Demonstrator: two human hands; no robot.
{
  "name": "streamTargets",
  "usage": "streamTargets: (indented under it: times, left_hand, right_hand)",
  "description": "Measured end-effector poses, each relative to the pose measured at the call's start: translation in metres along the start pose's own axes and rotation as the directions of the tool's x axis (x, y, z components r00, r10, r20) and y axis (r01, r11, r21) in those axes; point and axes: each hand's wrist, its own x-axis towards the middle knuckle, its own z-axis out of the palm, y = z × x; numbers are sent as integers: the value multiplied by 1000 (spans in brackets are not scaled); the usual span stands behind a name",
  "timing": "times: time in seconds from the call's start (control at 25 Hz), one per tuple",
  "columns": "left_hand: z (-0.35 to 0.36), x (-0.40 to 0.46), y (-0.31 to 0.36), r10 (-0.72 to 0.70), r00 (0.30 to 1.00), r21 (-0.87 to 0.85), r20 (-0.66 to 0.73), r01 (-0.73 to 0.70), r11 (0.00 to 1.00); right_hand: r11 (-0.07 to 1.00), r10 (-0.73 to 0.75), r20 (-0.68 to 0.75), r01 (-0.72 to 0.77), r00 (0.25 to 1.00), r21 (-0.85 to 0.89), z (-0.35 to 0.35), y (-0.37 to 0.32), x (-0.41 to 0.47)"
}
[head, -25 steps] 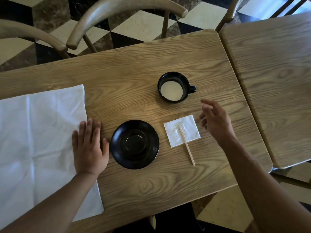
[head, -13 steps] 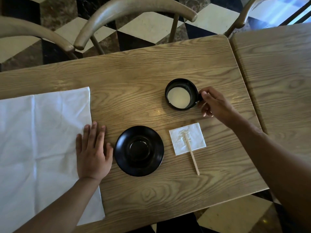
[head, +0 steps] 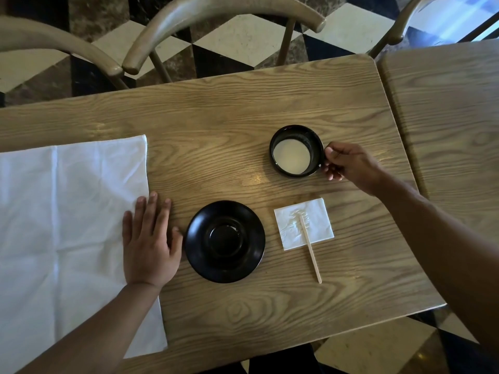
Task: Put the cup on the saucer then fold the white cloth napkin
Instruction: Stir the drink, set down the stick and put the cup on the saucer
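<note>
A black cup (head: 295, 150) holding a pale milky drink stands on the wooden table (head: 216, 117), right of centre. My right hand (head: 348, 164) pinches its handle from the right, which hides the handle. The empty black saucer (head: 224, 241) lies nearer to me, below and left of the cup. A white cloth napkin (head: 62, 233) is spread flat over the table's left side. My left hand (head: 149, 241) lies flat with straight fingers on the napkin's right edge, its thumb next to the saucer's rim.
A small white paper napkin (head: 313, 220) with a wooden stir stick (head: 311, 249) across it lies right of the saucer. Two curved chair backs (head: 216, 20) stand beyond the far edge. A second table (head: 448, 125) adjoins on the right.
My right hand has moved from above the paper napkin up to the cup and closed on its handle. The left hand has stayed flat on the cloth napkin.
</note>
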Motion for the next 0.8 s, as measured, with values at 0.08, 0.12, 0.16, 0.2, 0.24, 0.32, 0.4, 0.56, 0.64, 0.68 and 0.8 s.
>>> streamTargets:
  times: [0.08, 0.12, 0.16, 0.2, 0.24, 0.32, 0.4, 0.56, 0.64, 0.68, 0.8]
  left_hand:
    - [1, 0, 0, -1, 1000, -2, -2, 1, 1000]
    - [2, 0, -1, 2, 1000, -2, -4, -2, 1000]
    - [2, -1, -1, 4, 1000, -2, -6, -4, 1000]
    - [2, -1, -1, 6, 1000, -1, -8, -6, 1000]
    - [2, -1, -1, 5, 1000, 0, -9, -5, 1000]
    - [2, -1, -2, 2, 1000, 0, -9, -2, 1000]
    - [3, -1, -2, 2, 1000, 1, -3, -2, 1000]
    - [3, 0, -1, 6, 1000, 4, -3, -6, 1000]
    - [2, 1, -1, 2, 1000, 4, 0, -2, 1000]
    - [1, 1, 0, 0, 1000, 3, 2, 0, 1000]
    - [-1, 1, 1, 0, 1000, 2, 6, 0, 1000]
  right_hand:
    - [1000, -2, -1, 2, 1000, 5, 1, 3, 0]
    - [1000, -4, -6, 4, 1000, 7, 1, 4, 0]
    - [1000, -8, -14, 8, 1000, 6, 3, 4, -1]
    - [1000, -15, -22, 15, 1000, 2, 4, 5, -2]
    - [1000, -23, -29, 23, 999, -4, 6, 5, -3]
    - [999, -38, -39, 37, 999, -10, 8, 7, -5]
    - [999, -45, -38, 45, 998, -8, 11, 6, -9]
    - [998, -55, -23, 56, 998, 25, 23, 0, -21]
    - [997, -69, -13, 69, 998, 46, 34, -4, -29]
    - [995, -78, -3, 78, 997, 54, 39, -6, -33]
    - [992, -116, 38, 113, 993, 59, 55, -11, -43]
